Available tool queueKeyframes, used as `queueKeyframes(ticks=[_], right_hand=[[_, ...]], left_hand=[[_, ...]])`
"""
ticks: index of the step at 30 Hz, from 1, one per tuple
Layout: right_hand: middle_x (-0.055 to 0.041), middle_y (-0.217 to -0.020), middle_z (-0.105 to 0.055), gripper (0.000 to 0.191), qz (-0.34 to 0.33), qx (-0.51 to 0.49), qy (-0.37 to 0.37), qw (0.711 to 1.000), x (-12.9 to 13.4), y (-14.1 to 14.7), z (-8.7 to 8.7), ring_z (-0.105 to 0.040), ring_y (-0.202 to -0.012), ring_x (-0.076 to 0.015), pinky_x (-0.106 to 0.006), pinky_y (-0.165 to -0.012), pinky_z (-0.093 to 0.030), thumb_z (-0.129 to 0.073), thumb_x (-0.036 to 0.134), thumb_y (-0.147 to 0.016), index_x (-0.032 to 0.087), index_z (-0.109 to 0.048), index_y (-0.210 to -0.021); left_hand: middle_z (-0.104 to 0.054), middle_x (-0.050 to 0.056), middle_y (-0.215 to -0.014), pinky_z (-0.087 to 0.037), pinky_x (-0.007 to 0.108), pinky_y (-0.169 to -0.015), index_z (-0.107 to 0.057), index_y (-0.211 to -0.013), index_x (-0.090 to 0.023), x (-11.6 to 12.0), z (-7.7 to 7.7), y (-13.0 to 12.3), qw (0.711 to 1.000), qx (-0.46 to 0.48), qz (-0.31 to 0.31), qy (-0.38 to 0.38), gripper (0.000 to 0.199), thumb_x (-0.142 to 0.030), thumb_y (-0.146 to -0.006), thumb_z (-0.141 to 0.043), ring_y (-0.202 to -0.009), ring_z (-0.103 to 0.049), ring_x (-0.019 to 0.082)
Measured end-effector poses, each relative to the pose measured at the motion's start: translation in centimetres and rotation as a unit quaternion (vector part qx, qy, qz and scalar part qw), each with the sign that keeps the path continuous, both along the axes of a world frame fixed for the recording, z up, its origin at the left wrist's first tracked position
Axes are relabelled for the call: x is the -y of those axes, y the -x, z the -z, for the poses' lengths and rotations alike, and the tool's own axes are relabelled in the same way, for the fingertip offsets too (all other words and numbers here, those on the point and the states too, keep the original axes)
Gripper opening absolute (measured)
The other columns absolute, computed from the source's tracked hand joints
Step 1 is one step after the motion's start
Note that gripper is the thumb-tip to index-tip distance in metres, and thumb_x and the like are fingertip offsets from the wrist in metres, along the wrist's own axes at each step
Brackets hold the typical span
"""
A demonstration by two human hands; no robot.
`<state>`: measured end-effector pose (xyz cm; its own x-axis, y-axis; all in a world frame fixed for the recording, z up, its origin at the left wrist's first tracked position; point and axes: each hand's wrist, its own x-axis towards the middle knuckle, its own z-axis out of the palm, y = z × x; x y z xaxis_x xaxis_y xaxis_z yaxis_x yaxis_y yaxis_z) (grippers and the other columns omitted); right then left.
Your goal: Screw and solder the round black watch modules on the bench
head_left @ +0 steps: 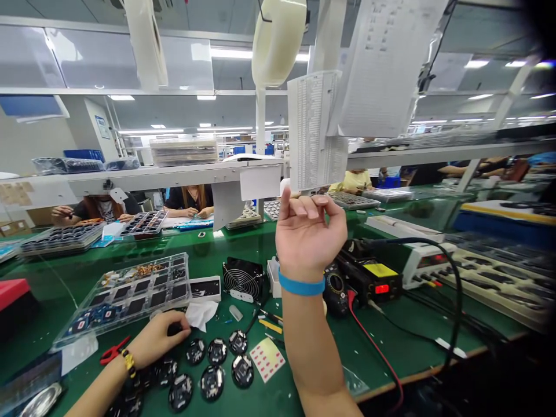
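Observation:
My left hand [161, 337], with a beaded bracelet at the wrist, is low over the bench. Its thumb and fingers close around a small black part [174, 329], mostly hidden. Just right of it lie several round black circuit modules [212, 382], and more sit under the wrist. Red-handled pliers [114, 350] rest to its left. My right hand [310, 234], wearing a blue wristband, is raised above the bench, palm towards me. Its little finger sticks up and the others curl, thumb tip close to the index finger. Whether a small thing is pinched there is hidden.
A clear compartment tray [189, 278] of parts stands at left. A small black fan [243, 278], a sticker sheet [267, 360], a multimeter [335, 288] and a black station with a red display [382, 288] surround the work area. Papers [316, 127] and a tape roll [278, 43] hang overhead. People sit opposite.

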<state>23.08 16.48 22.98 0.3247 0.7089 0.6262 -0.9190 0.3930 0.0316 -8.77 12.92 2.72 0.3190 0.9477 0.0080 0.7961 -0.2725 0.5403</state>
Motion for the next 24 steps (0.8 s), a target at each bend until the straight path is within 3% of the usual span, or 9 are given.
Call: queueKeyframes(ticks=[4, 8, 14, 24], right_hand=[[0.0082, -0.059, -0.051, 0.018, 0.007, -0.004, 0.010, 1.000, 0.2, 0.2, -0.2, -0.056, -0.056, -0.0054, -0.032, -0.103, -0.060, -0.063, 0.023, -0.088, 0.019, -0.061, -0.071], [0.0038, -0.079, -0.066, 0.004, 0.057, -0.004, 0.044, 0.997, 0.7, 0.6, -0.6, -0.069, -0.080, -0.0079, -0.029, -0.100, -0.061, -0.069, 0.021, -0.086, 0.018, -0.067, -0.084], [0.0046, -0.106, -0.068, 0.036, 0.162, 0.071, 0.046, 0.983, 1.3, 0.8, -0.6, -0.068, -0.110, -0.0107, -0.026, -0.107, -0.058, -0.079, 0.009, -0.074, 0.027, -0.068, -0.104], [0.0086, -0.099, -0.070, 0.035, 0.167, 0.039, 0.023, 0.985, 3.7, -0.1, -0.6, -0.070, -0.101, -0.0056, -0.015, -0.094, -0.060, -0.074, 0.000, -0.076, 0.027, -0.071, -0.098]], left_hand=[[-0.076, 0.005, -0.100, -0.049, 0.035, -0.092, -0.071, -0.090, -0.021, 0.1, 0.0, 0.1, 1.000, 0.006, 0.003, 0.004, 0.032, -0.049, -0.093, -0.055, -0.097, -0.068, 0.025], [-0.076, 0.005, -0.103, -0.050, 0.036, -0.094, -0.071, -0.091, -0.023, 0.0, 0.3, 0.5, 1.000, 0.004, 0.011, 0.008, 0.036, -0.054, -0.095, -0.053, -0.100, -0.069, 0.026], [-0.075, 0.005, -0.105, -0.051, 0.034, -0.095, -0.071, -0.093, -0.024, -0.3, 0.7, 1.1, 0.999, 0.002, 0.022, 0.025, 0.044, -0.063, -0.096, -0.051, -0.101, -0.068, 0.027], [-0.075, 0.004, -0.102, -0.050, 0.034, -0.092, -0.070, -0.092, -0.023, -0.6, 0.8, 1.0, 0.999, -0.001, 0.033, 0.028, 0.044, -0.062, -0.097, -0.050, -0.098, -0.067, 0.026]])
